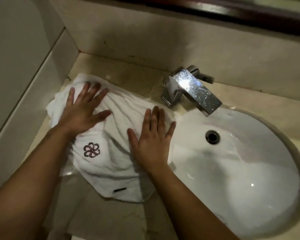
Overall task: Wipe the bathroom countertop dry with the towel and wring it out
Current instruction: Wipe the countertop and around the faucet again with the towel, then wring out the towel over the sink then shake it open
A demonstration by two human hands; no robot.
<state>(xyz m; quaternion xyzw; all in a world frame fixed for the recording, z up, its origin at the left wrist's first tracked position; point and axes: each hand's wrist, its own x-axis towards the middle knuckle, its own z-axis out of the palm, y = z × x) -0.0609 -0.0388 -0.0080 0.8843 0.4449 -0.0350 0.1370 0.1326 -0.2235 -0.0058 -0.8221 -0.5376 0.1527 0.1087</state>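
Observation:
A white towel (pixel 111 148) with a pink embroidered logo lies rumpled and spread out on the beige countertop (pixel 128 78), left of the sink. My left hand (pixel 82 108) presses flat on the towel's far left part, fingers spread. Near the sink's rim, my right hand (pixel 152 141) lies flat on the towel's right part, fingers apart too. Neither hand grips the cloth; both palms rest on top of it.
A white oval sink (pixel 249 170) with a dark drain (pixel 212 136) fills the right side. A chrome faucet (pixel 192 89) stands behind it, its spout over the basin. A beige backsplash runs along the back, and a side wall closes the left.

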